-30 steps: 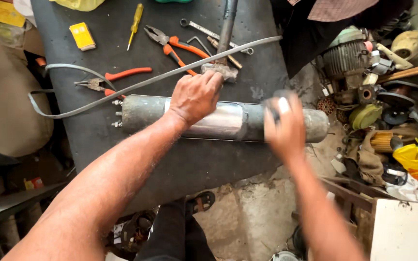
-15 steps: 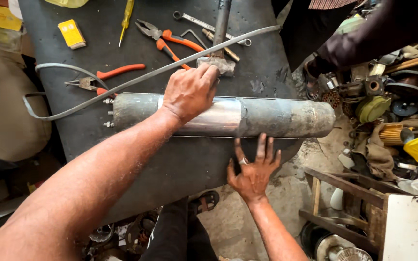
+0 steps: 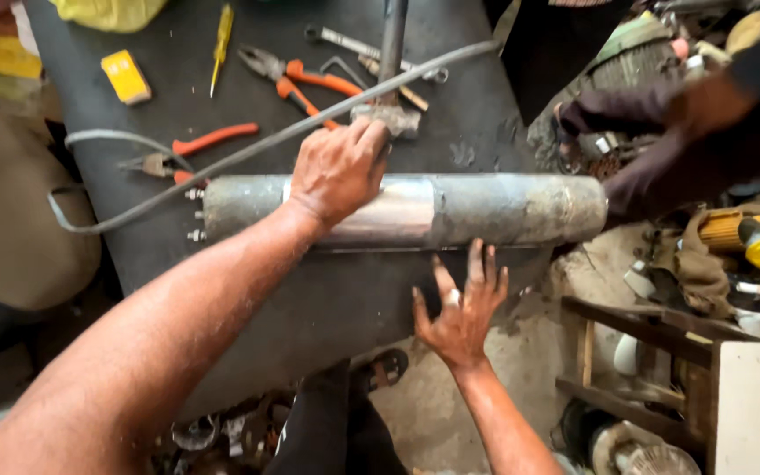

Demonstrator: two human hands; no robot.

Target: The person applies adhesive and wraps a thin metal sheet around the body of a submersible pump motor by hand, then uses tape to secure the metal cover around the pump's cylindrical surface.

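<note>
Since half a second ago my right hand [image 3: 461, 310] has crept up the bench [image 3: 310, 299], its spread fingers now reaching the lower edge of the metal cylinder [image 3: 485, 209]; a second ago that same hand was up on the cylinder's right part. My left hand [image 3: 338, 170] has stayed put, palm down and fingers curled over the top of the cylinder, left of its middle. The cylinder lies on its side across the dark bench, long axis running left to right, its bolted end at my left and its far end at the bench's right edge. It sits just beyond my right hand, under my left, so the left is the closer one. Another person's dark-sleeved hand [image 3: 653, 149], blurred, hovers by the right end. Behind lie a grey cable [image 3: 248, 149], orange-handled pliers [image 3: 305, 79] and a yellow screwdriver [image 3: 221, 40].
</note>
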